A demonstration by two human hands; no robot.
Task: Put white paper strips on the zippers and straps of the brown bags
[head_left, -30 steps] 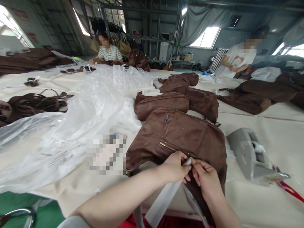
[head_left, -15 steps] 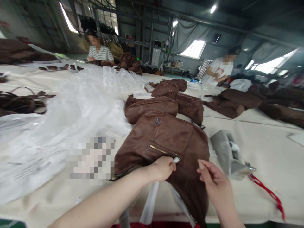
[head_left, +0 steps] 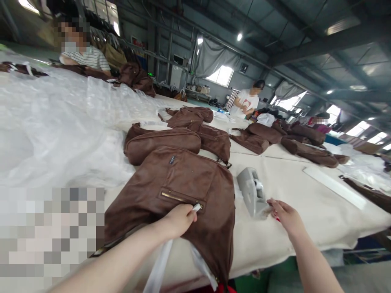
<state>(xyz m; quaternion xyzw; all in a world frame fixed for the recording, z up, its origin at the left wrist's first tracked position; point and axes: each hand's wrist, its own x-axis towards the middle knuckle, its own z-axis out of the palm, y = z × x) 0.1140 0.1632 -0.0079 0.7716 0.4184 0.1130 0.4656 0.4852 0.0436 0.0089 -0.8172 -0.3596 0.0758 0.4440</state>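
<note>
So my left hand has a bit of white wrap pinched right over the brown bag, near its zipper. Right hand's fingers are at the front end of the gray tape dispenser, just right of the bag; can't tell if they're gripping anything. More brown bags lie behind it.

Head cam looks fwd/down over table.
</note>
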